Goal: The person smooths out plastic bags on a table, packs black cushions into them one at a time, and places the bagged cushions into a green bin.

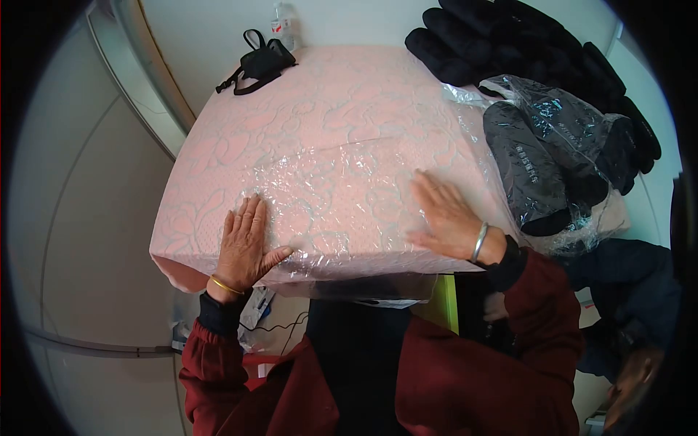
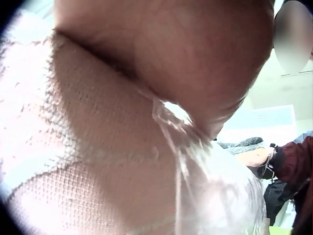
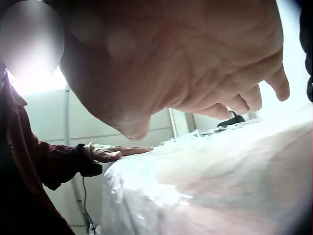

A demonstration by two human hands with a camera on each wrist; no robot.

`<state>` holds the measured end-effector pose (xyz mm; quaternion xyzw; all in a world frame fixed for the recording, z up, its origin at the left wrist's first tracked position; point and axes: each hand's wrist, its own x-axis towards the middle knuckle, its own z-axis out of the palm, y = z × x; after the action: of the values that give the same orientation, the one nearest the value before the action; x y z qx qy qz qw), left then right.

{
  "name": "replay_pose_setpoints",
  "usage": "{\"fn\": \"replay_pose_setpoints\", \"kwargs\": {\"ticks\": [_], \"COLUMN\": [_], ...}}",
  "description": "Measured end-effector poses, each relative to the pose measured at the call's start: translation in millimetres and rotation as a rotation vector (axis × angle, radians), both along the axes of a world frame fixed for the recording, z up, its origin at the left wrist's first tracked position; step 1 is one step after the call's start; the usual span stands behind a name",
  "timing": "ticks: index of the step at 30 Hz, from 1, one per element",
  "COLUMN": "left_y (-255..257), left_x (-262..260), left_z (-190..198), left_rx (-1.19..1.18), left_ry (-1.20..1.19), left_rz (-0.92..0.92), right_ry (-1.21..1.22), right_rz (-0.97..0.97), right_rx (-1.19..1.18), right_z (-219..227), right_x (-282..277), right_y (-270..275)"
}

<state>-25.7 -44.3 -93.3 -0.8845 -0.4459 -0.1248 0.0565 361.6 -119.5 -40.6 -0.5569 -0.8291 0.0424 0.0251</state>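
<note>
A clear plastic bag [image 1: 342, 189] lies flat across the front of a table draped in a pink patterned cloth [image 1: 291, 123], its lower end hanging past the front edge. My left hand [image 1: 246, 243] rests near the front left corner with straight fingers, over the bag's left side, thumb spread toward the middle. Farther right, my right hand [image 1: 447, 218] is held over the bag with its fingers spread. In the right wrist view its palm [image 3: 195, 58] shows above the plastic, holding nothing.
At the right, dark stuffed pieces [image 1: 520, 167] with pale lettering lie in clear plastic, before a pile of black plush rolls [image 1: 502, 43]. A black pouch with straps [image 1: 263, 62] and a plastic bottle [image 1: 283, 27] stand at the back left. Another person's dark sleeve [image 1: 629, 272] shows at right.
</note>
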Motion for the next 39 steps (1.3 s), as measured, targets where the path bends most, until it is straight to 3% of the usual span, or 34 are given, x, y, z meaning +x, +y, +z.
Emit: {"fn": "replay_pose_setpoints", "kwargs": {"ticks": [3, 4, 8, 13, 15, 17, 25, 28, 30, 32, 33, 35, 39], "left_y": [-12, -19, -42, -24, -13, -4, 7, -23, -56, -86, -98, -106, -108], "left_x": [21, 38, 94, 88, 68, 47, -6, -20, -24, -26, -25, -19, 11], "left_z": [9, 9, 2, 0, -1, -1, -5, -8, -17, -41, -62, -109, -132], "left_rx": [-0.048, -0.016, 0.009, -0.044, -0.032, -0.027, 0.015, 0.072, 0.156, 0.164, 0.158, -0.291, -0.49], "left_ry": [0.036, 0.027, -0.028, -0.067, -0.062, -0.056, -0.093, -0.269, -0.6, -0.733, -0.743, -1.274, -1.306], "left_rz": [0.037, -0.075, -0.329, -0.311, -0.27, -0.251, 0.103, 0.134, 0.13, 0.235, 0.215, 0.275, 0.186], "right_ry": [-0.01, -0.029, 0.071, -0.021, -0.042, -0.057, -0.119, -0.103, 0.032, 0.093, 0.126, 0.187, 0.401], "right_rz": [0.166, 0.265, 0.345, 0.292, 0.155, 0.133, 0.035, -0.044, -0.139, -0.215, -0.199, -0.155, -0.296], "right_rx": [0.025, 0.022, 0.035, -0.093, -0.074, -0.079, -0.024, 0.033, -0.028, -0.057, 0.041, 0.246, 0.073], "right_z": [1, -1, -17, -22, -27, -29, -42, -38, -22, -19, -25, -30, -17], "right_x": [-35, -45, -67, -40, -16, 1, 19, 19, 20, 26, 26, 20, 0], "right_y": [-5, -4, 13, 40, 58, 66, 72, 68, 59, 45, 39, 33, 26]}}
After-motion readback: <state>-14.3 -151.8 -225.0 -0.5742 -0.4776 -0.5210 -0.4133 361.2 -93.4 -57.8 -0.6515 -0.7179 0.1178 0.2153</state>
